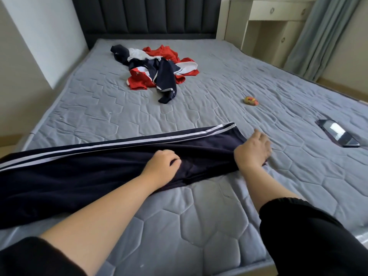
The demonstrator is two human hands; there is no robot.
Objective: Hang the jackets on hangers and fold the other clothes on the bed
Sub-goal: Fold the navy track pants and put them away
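Observation:
Dark navy track trousers (pixel 83 168) with white side stripes lie stretched across the near part of the grey quilted bed (pixel 199 226), running off the left edge. My left hand (pixel 162 164) rests on the cloth with fingers curled, bunching the fabric. My right hand (pixel 253 150) grips the trousers' right end near the waistband, its fingers spread over the edge. Farther up the bed sits a heap of red, white and navy clothes (pixel 157 68).
A small yellow and red toy (pixel 251 101) lies on the bed to the right. A dark phone (pixel 337 132) rests near the bed's right edge. The dark padded headboard (pixel 147 16), a cream desk (pixel 276 14) and a grey curtain (pixel 318 36) stand beyond.

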